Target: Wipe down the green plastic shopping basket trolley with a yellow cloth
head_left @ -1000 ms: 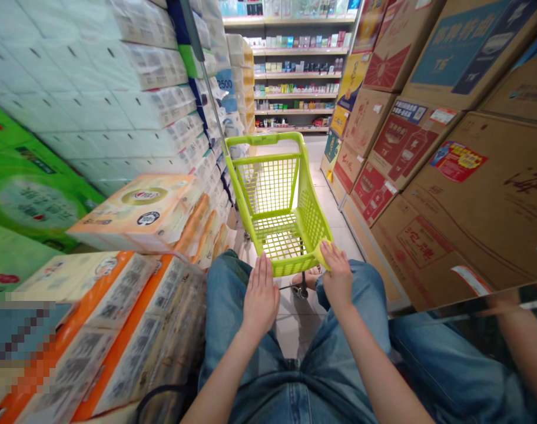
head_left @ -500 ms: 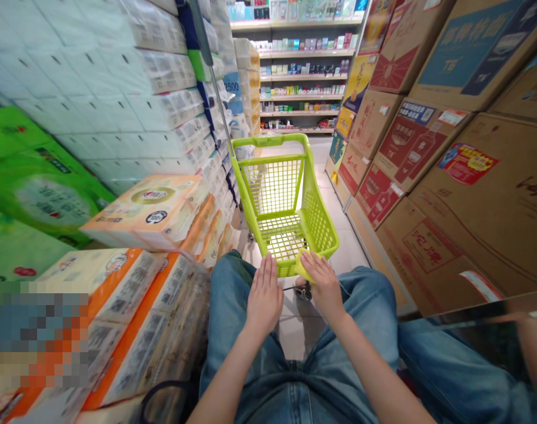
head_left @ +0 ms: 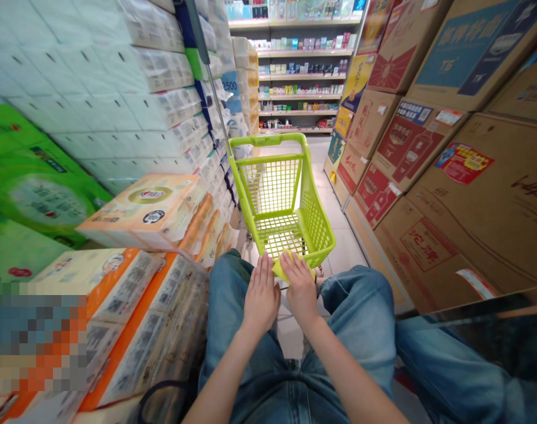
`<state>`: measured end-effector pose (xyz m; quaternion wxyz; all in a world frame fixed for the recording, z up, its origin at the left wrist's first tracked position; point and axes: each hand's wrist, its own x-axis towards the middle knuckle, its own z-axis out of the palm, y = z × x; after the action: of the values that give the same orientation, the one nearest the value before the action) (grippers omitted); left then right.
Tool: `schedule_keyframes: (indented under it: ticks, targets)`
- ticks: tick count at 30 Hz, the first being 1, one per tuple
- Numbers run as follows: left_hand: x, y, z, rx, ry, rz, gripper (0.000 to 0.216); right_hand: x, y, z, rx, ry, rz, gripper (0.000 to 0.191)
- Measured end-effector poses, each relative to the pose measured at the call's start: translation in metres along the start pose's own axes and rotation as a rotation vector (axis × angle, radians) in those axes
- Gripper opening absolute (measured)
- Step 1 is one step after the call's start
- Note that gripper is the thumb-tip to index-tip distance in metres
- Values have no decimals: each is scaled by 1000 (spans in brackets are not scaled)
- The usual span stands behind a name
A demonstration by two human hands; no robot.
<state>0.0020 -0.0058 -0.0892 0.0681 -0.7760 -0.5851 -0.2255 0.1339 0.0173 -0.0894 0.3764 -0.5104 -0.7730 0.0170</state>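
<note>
A lime-green shopping basket (head_left: 281, 141) with lattice walls stands on the floor before my knees, its pull handle (head_left: 202, 44) leaning up to the left. Flat on its near rim lies my left hand (head_left: 261, 300), fingers stretched out and holding nothing. Close beside it, my right hand (head_left: 300, 288) presses a yellow cloth (head_left: 279, 271) against the same rim. Much of the cloth is hidden beneath the right fingers. The inside of the basket shows only its grid bottom and walls.
Wrapped tissue packs (head_left: 140, 206) are piled on the left, with taller white stacks (head_left: 92, 88) behind. Cardboard cartons (head_left: 484, 200) line the right side. Shelves of small goods (head_left: 299, 53) stand at the aisle's far end. A mirror-like panel (head_left: 480, 353) sits at lower right.
My right hand has slid left along the near rim with the yellow cloth, coming close to my left hand. The left hand stays almost in place.
</note>
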Motion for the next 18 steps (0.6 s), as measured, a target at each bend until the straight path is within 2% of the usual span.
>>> schedule_keyframes:
  ticks: [2, 5, 8, 11, 13, 15, 18]
  targets:
    - [0, -1, 0, -1, -7, 7, 72, 1, -11, 3, 19, -31, -46, 79]
    - [0, -1, -2, 24, -19, -4, 72, -2, 2, -6, 10, -76, -100, 78]
    - [0, -1, -3, 50, -20, 0, 74, -6, 43, -28, -28, -62, -79, 79]
    - [1, -1, -3, 43, -15, 10, 75, -7, 91, -50, -75, 29, 29, 81]
    - [1, -1, -3, 29, -15, 9, 75, -6, 110, -58, -91, 74, 92, 84]
    - [1, 0, -2, 14, -14, 7, 75, -3, 111, -58, -107, 107, 146, 84]
    - [1, 0, -1, -4, -7, 4, 75, -1, 79, -41, -132, 126, 174, 81]
